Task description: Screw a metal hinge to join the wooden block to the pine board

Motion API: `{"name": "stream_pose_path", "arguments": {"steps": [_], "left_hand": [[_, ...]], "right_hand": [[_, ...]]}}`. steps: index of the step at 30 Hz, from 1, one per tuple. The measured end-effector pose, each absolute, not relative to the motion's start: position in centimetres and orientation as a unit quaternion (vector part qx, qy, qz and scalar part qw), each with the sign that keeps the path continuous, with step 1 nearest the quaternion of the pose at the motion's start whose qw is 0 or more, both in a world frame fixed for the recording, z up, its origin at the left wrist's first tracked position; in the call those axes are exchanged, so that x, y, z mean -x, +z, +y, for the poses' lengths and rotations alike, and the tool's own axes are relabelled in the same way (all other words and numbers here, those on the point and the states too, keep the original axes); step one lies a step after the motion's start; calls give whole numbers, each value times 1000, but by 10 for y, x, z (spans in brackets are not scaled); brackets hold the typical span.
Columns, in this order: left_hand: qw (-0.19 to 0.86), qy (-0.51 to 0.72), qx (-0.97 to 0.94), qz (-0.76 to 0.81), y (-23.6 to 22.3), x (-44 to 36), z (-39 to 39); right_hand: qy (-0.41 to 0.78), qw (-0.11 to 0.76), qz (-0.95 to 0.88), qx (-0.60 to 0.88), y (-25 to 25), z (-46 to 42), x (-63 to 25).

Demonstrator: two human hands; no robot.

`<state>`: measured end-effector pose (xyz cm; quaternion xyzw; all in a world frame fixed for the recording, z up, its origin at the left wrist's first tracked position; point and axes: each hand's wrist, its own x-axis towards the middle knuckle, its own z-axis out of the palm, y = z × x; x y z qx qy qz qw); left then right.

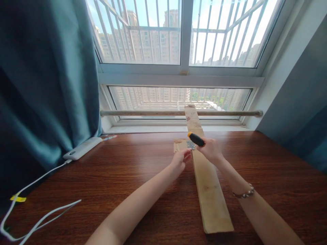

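A long pale wooden board [208, 190] lies lengthwise on the brown table, its far end reaching past the back edge. Beside it on the left sits a short wood piece [178, 145]. A metal hinge [190, 145] spans the joint between the two. My right hand [211, 149] is closed around a screwdriver [196, 139] with a black and yellow handle, held over the hinge; its tip is hard to make out. My left hand [181, 159] is pinched at the hinge's near edge, and whatever its fingertips hold is too small to tell.
On the left of the table [114, 190] lies a white power strip [83, 148], whose white cable [38, 180] loops toward the front. Dark curtains [51, 68] hang at the left. A horizontal rail [153, 113] runs in front of the window behind the table.
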<state>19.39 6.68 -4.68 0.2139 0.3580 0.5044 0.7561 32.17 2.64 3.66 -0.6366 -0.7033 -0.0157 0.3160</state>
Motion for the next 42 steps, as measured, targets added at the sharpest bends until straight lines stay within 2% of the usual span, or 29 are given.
{"name": "stream_pose_path", "arguments": {"steps": [16,25,29,33,36,39,42], "left_hand": [[748,517,-207,362,-45,-192,65],[752,510,-201,365,-39,-191,61],[751,516,-200,361,-38,-192,60],[749,514,-200,368,-40,-192,61],[749,511,-201,370,-41,-192,61],[747,512,-201,373,-40,-192,61],[744,513,-200,379,-38,-192,59]], "right_hand": [[-80,254,-717,644,17,28,-310],[-27,260,-681,684,11,32,-309],[-8,351,-657,667,31,26,-316],[-4,550,-547,631,59,10,-332],[53,661,-496,561,73,0,-345],[156,692,-492,505,77,1,-355],[284,664,-481,498,72,11,-359]]}}
